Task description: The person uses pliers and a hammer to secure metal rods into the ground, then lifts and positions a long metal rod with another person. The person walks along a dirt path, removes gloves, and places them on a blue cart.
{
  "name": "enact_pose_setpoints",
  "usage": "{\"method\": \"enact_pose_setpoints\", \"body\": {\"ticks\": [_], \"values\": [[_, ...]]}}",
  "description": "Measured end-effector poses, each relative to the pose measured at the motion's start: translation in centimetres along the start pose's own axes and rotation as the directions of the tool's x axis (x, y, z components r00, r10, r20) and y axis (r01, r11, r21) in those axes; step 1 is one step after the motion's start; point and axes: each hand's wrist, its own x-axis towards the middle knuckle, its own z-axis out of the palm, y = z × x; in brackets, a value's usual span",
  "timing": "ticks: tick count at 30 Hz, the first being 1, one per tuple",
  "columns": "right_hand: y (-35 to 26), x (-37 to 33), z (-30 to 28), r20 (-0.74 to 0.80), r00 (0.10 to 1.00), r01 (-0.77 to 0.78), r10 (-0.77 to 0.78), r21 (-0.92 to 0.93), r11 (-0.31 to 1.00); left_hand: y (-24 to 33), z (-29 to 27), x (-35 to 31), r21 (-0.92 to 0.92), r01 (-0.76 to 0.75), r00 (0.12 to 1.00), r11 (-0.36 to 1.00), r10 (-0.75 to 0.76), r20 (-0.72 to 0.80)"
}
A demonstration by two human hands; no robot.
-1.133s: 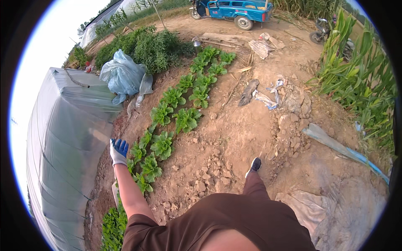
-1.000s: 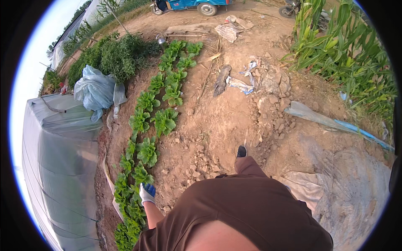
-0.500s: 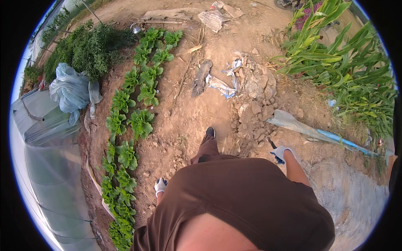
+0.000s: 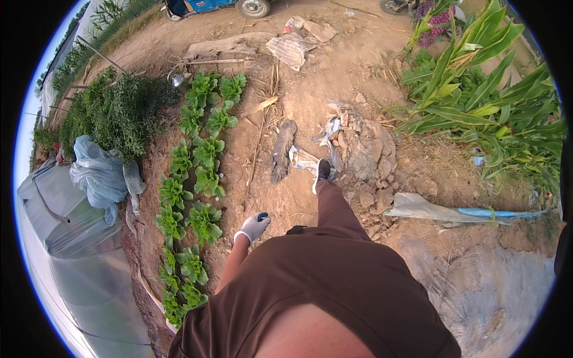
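My left hand (image 4: 253, 227), in a white glove with a dark blue palm side, hangs ahead of my body over bare soil. Its fingers are curled in, and nothing shows in them. To its left stand leafy green plants (image 4: 204, 223) in two rows, apart from the hand. My right hand is out of the picture, hidden beyond my brown shirt (image 4: 334, 286). One foot in a dark shoe (image 4: 323, 169) is set forward, beside a crumpled white and blue plastic scrap (image 4: 305, 161).
A flat dark piece of debris (image 4: 283, 151) lies ahead, with a clod heap (image 4: 373, 149) to its right. Plastic sheeting (image 4: 424, 207) crosses the right side below tall corn-like plants (image 4: 477, 101). A plastic-covered tunnel (image 4: 89, 286) runs along the left. A blue vehicle (image 4: 209, 6) stands far ahead.
I have stepped forward along the soil. My left hand has swung forward and up. My right hand, which held a dark, thin object, has left the picture. The blue vehicle has come into view.
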Motion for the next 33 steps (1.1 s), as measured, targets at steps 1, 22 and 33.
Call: {"method": "enact_pose_setpoints", "body": {"ticks": [1, 22, 33], "values": [[-1.9, 2.2, -0.2, 0.029, 0.999, 0.024, -0.024, 0.005, 1.0, 1.7, -1.7, 1.4, 0.055, 0.009, 0.999, 0.998, -0.007, -0.039], [-37.2, 15.7, -50.6, -0.246, 0.966, 0.227, -0.074, 0.682, 0.695, 16.4, -8.6, 30.7, -0.306, 0.274, 0.921, 0.912, -0.34, -0.19], [-42.4, 24.3, -62.2, -0.054, 0.998, 0.041, -0.033, 0.154, 0.987, 46.7, -21.8, 62.4, 0.121, 0.183, 0.983, 0.976, -0.18, -0.034]]}}
